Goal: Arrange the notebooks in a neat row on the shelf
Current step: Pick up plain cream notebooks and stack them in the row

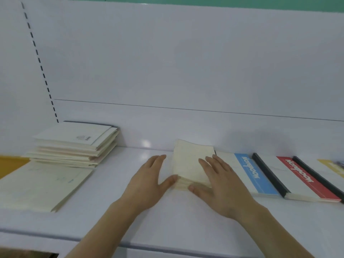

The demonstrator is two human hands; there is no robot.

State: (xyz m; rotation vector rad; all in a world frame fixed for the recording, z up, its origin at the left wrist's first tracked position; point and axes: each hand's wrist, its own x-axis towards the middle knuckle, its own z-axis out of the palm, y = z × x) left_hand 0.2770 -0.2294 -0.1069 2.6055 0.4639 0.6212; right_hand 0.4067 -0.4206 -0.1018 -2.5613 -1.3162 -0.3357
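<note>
A cream notebook stack (188, 162) lies on the white shelf (167, 220) at the centre. My left hand (149, 183) rests flat on the shelf, its thumb against the stack's front left corner. My right hand (217, 183) lies on the stack's right side, fingers spread on the cover and thumb along its front edge. To the right lie a blue-striped notebook (253, 175) and a red-striped notebook (301, 181), side by side in a row. A yellow notebook (333, 167) shows at the far right edge.
A loose pile of cream notebooks (74, 144) sits at the back left, with one large cream notebook (41, 185) flat in front of it. A yellow cover (9, 164) shows at the left edge. The white back panel (186, 71) rises behind the shelf.
</note>
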